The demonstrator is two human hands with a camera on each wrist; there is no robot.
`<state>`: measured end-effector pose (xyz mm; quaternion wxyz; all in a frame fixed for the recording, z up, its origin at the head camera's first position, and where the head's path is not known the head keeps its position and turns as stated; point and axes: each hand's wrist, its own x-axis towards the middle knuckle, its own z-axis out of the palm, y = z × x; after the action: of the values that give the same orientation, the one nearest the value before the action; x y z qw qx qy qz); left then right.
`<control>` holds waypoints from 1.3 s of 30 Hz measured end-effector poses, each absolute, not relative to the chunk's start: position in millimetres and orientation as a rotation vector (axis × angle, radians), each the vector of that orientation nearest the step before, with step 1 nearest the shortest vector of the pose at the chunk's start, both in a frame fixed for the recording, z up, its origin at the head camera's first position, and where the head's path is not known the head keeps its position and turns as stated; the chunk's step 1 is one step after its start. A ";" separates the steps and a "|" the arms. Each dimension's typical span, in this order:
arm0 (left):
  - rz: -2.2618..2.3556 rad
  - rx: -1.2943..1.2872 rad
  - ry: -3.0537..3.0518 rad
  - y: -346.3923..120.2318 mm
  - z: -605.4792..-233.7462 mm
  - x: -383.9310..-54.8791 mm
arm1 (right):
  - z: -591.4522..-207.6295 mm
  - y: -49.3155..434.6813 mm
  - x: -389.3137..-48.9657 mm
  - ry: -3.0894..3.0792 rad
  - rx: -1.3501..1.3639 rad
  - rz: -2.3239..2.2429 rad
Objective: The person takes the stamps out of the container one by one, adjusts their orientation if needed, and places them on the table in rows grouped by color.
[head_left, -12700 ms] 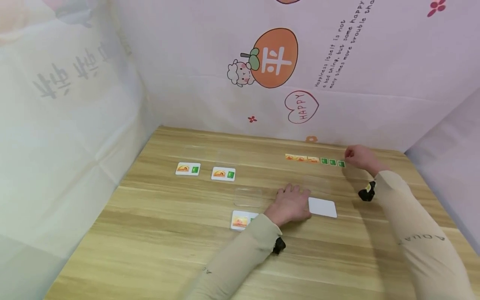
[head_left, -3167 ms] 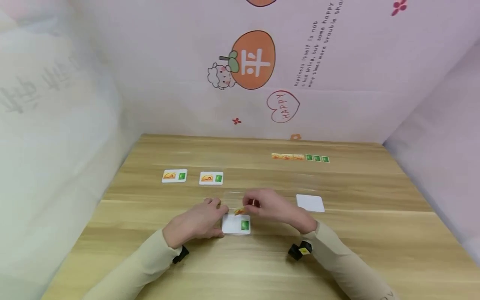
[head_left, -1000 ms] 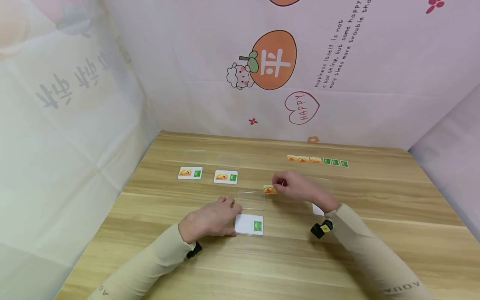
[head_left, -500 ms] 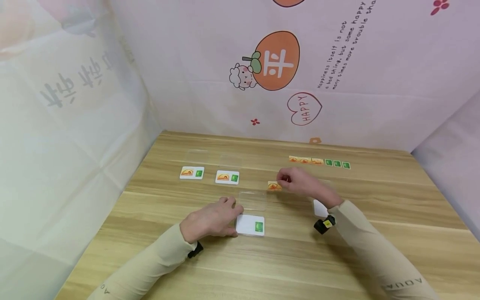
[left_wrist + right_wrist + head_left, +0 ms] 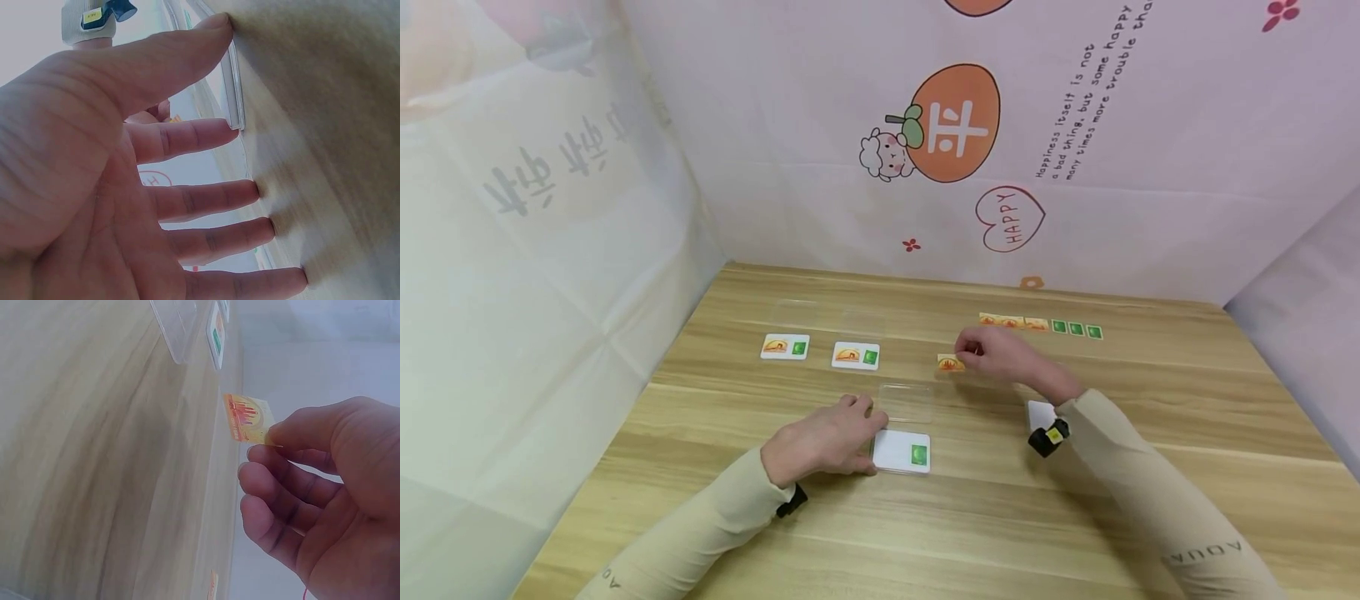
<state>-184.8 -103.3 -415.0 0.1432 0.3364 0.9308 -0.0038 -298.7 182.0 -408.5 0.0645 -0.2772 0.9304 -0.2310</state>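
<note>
At one o'clock from the white rectangular card (image 5: 893,450) on the wood-grain worktop (image 5: 985,521), the right hand (image 5: 1002,358) pinches an orange-yellow, paper-like rectangle (image 5: 949,363), which a slack grip could drop; the left hand (image 5: 829,437), fingers extended, touches the card's nine-o'clock edge.

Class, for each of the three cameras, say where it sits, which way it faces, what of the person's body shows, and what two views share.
Head: worn on the head, facing forward and down at the table; left grip, right grip and sleeves show.
Left wrist: on the left wrist, facing the left grip at the card's edge; the right grip partly shows behind.
Right wrist: on the right wrist, facing the right grip pinching a sticker; only that grip shows.
Shared: head and right wrist both show the sticker.
</note>
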 end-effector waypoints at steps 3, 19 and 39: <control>-0.002 0.971 2.683 -103.6 -415.1 -184.5 | -408.1 182.6 -300.5 2.809 -0.831 -0.704; 0.012 0.973 2.681 -103.4 -414.9 -184.5 | -405.4 188.6 -314.6 2.827 -0.784 -0.698; -0.007 0.970 2.677 -103.4 -413.4 -183.6 | -419.2 198.5 -341.6 2.826 -0.703 -0.697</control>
<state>-183.6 -103.4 -413.4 0.1465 0.3370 0.9300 -0.0026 -341.6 198.5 -419.2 0.0738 -0.2342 0.9412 -0.2320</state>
